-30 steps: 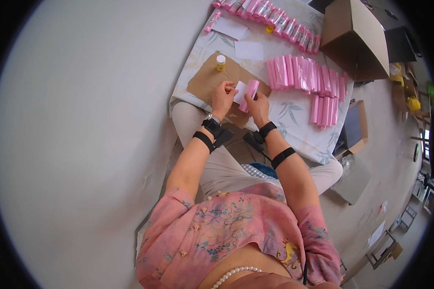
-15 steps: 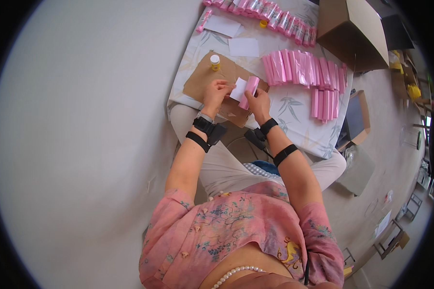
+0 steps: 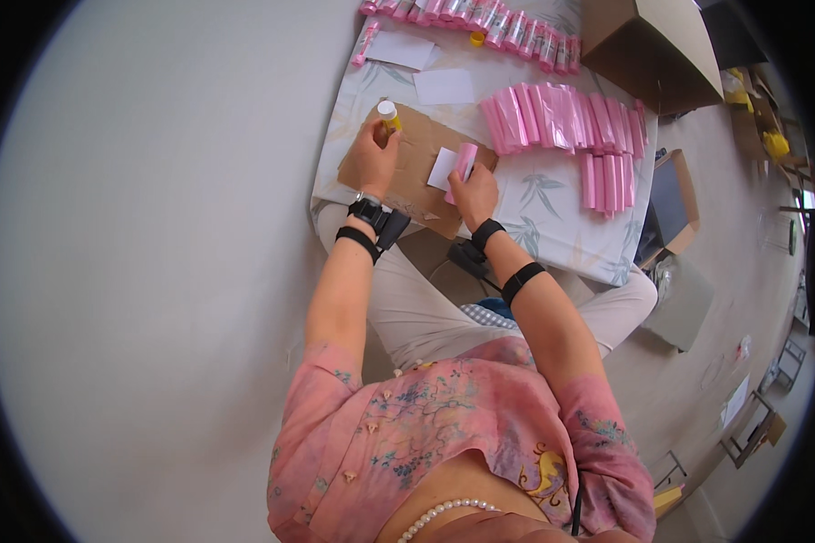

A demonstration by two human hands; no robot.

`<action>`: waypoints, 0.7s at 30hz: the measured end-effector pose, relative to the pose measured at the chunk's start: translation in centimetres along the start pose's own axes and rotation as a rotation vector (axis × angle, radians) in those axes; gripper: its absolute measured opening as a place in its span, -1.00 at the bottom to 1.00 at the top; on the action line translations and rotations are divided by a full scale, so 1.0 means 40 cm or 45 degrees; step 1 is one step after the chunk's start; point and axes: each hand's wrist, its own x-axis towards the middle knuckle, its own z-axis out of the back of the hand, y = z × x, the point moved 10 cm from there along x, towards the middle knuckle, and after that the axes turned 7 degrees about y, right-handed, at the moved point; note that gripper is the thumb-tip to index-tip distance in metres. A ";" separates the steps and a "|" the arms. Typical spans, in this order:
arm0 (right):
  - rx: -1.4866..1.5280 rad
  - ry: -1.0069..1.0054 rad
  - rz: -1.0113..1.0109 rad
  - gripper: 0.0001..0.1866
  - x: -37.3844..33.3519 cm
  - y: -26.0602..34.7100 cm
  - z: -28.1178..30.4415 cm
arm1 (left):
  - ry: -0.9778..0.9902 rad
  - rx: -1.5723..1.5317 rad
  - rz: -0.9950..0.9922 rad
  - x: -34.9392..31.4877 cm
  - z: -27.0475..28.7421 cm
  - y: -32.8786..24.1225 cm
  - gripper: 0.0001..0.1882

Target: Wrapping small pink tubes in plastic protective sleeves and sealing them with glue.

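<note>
My left hand [image 3: 375,161] has its thumb and fingers closed around the lower part of a small glue stick [image 3: 388,109], which has a white cap and a yellow body. It stands upright on a flat piece of brown cardboard [image 3: 417,138]. My right hand [image 3: 474,195] grips a rolled pink film packet [image 3: 466,158] near its lower end. A small white paper card [image 3: 441,169] lies beside the roll, its right edge against or under the pink film; I cannot tell which.
Rows of pink rolls [image 3: 552,116] lie right of the cardboard, with more labelled rolls [image 3: 507,27] along the far edge. White sheets [image 3: 444,87], a yellow cap [image 3: 477,39] and a large carton [image 3: 647,45] are also on the patterned tablecloth [image 3: 539,204]. An open box [image 3: 672,208] stands right of the table.
My left hand has left the card's side, moved up and left, and closed on the glue stick. My right hand still holds the pink roll. The whole view has shifted slightly.
</note>
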 end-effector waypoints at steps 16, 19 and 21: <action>0.031 0.077 -0.243 -0.63 0.001 -0.023 0.004 | 0.516 0.238 -0.248 -0.146 -0.112 -0.332 -0.71; 0.005 0.067 -0.271 -0.62 -0.004 -0.021 0.004 | 0.609 0.353 -0.253 -0.155 -0.154 -0.327 -0.74; -0.002 0.070 -0.256 -0.61 -0.004 -0.014 0.003 | 0.602 0.426 -0.363 -0.160 -0.171 -0.327 -0.76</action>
